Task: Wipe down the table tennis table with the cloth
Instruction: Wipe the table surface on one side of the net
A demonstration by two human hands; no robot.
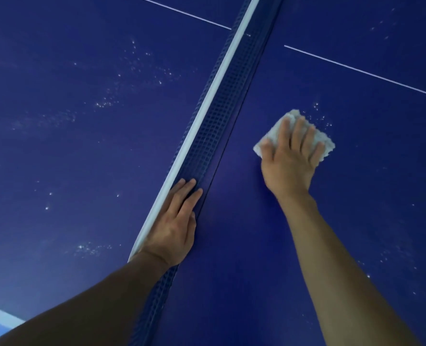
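The blue table tennis table [356,196] fills the view, dotted with white specks on both halves. A folded white cloth [325,139] lies flat on the right half. My right hand [290,158] presses down on it with straight, spread fingers. My left hand [174,221] rests on the blue net [219,116], fingers straight along the mesh just below its white top band.
The net runs diagonally from the lower left to the top centre. A thin white centre line [361,71] crosses both halves at the top. A white edge stripe [0,315] shows at the bottom left. White specks [319,118] lie just beyond the cloth.
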